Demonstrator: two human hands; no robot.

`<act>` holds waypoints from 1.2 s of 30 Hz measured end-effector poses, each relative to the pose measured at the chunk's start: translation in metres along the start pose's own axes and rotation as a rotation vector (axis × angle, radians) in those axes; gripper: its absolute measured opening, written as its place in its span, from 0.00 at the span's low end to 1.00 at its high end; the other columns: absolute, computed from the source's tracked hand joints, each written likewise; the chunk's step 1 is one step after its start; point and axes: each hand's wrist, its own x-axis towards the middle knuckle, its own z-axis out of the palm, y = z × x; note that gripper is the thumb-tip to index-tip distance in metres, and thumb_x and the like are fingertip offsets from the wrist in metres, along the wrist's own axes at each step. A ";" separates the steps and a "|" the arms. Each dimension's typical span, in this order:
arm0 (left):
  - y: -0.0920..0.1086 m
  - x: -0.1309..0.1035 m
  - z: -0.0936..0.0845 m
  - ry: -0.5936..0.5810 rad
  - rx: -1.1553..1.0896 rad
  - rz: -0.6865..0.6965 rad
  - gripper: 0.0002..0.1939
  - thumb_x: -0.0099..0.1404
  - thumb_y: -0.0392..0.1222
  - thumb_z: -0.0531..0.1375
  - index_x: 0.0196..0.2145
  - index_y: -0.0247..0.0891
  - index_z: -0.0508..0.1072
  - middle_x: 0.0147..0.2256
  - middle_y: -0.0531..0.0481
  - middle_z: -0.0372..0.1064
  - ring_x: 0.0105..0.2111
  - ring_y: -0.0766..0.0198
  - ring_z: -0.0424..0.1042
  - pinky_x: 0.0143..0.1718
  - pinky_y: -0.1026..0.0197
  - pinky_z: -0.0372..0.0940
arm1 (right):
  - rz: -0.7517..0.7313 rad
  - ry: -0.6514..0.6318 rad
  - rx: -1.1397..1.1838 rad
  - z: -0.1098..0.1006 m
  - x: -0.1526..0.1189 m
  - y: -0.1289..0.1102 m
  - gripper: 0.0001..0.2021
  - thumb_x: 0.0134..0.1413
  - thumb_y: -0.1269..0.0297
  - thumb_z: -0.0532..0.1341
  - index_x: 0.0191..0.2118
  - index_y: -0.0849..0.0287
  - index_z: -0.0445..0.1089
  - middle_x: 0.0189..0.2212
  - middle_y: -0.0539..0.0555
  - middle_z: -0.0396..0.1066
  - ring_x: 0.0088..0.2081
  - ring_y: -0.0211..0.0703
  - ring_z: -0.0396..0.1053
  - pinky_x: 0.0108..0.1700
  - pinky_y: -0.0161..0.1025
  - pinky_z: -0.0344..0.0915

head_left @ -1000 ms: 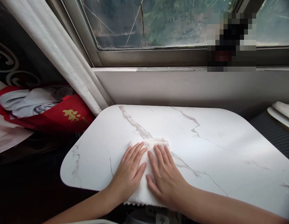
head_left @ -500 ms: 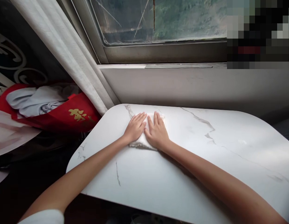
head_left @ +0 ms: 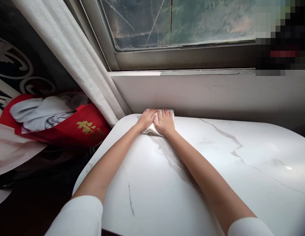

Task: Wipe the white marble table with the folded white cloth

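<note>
A folded white cloth [head_left: 152,130] lies at the far edge of the white marbled table [head_left: 152,183], close against the wall below the window. My left hand [head_left: 147,119] rests flat on its left part, fingers stretched out. On its right part my right hand [head_left: 165,122] lies palm down with the fingers spread. The two hands are side by side, nearly touching at the thumbs. Both palms hide much of the cloth, whose near edge looks rumpled.
At the left a red bag [head_left: 93,126] with gold print holds pale cloth [head_left: 41,111]. A white curtain [head_left: 69,59] hangs down to the table's left corner. Behind the table are a wall [head_left: 192,91] and a scratched window [head_left: 187,26].
Both hands and the cloth have moved away from me, from the table's middle to its far edge by the wall. The view has shifted slightly.
</note>
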 end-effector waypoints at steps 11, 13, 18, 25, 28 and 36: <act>-0.004 -0.092 -0.023 -0.028 -0.026 0.047 0.25 0.69 0.42 0.39 0.62 0.37 0.53 0.63 0.50 0.48 0.64 0.66 0.43 0.63 0.53 0.38 | -0.066 -0.078 0.154 -0.012 -0.067 -0.054 0.31 0.61 0.57 0.44 0.64 0.74 0.45 0.65 0.68 0.40 0.66 0.54 0.33 0.63 0.54 0.29; 0.001 -0.126 -0.030 -0.020 -0.035 0.064 0.26 0.70 0.42 0.39 0.63 0.37 0.53 0.63 0.50 0.48 0.64 0.65 0.43 0.63 0.52 0.38 | -0.098 -0.107 0.198 -0.018 -0.094 -0.069 0.32 0.61 0.58 0.44 0.65 0.75 0.44 0.66 0.68 0.38 0.66 0.55 0.31 0.64 0.55 0.29; 0.006 -0.214 -0.051 -0.031 -0.038 0.061 0.26 0.70 0.43 0.39 0.64 0.40 0.49 0.64 0.52 0.46 0.64 0.62 0.43 0.63 0.50 0.40 | -0.232 -0.221 0.329 -0.033 -0.153 -0.111 0.34 0.60 0.58 0.47 0.65 0.76 0.42 0.66 0.68 0.34 0.66 0.56 0.25 0.64 0.59 0.27; -0.020 -0.290 -0.074 -0.066 -0.034 -0.029 0.25 0.71 0.45 0.38 0.65 0.46 0.47 0.64 0.56 0.46 0.64 0.61 0.44 0.64 0.49 0.41 | -0.353 -0.327 0.467 -0.037 -0.184 -0.168 0.36 0.58 0.57 0.51 0.65 0.76 0.43 0.65 0.71 0.35 0.66 0.58 0.26 0.63 0.62 0.28; -0.034 -0.293 -0.078 -0.055 -0.026 -0.047 0.26 0.71 0.45 0.38 0.65 0.45 0.47 0.64 0.54 0.46 0.64 0.61 0.45 0.63 0.49 0.40 | -0.370 -0.310 0.477 -0.031 -0.179 -0.181 0.35 0.58 0.57 0.50 0.64 0.77 0.43 0.65 0.71 0.36 0.66 0.58 0.28 0.63 0.63 0.29; -0.074 -0.243 -0.065 0.020 0.046 -0.014 0.26 0.71 0.44 0.37 0.63 0.36 0.53 0.62 0.47 0.51 0.62 0.60 0.48 0.63 0.50 0.43 | -0.331 -0.190 0.386 -0.002 -0.125 -0.181 0.31 0.61 0.62 0.45 0.64 0.78 0.45 0.64 0.71 0.42 0.66 0.56 0.34 0.63 0.59 0.27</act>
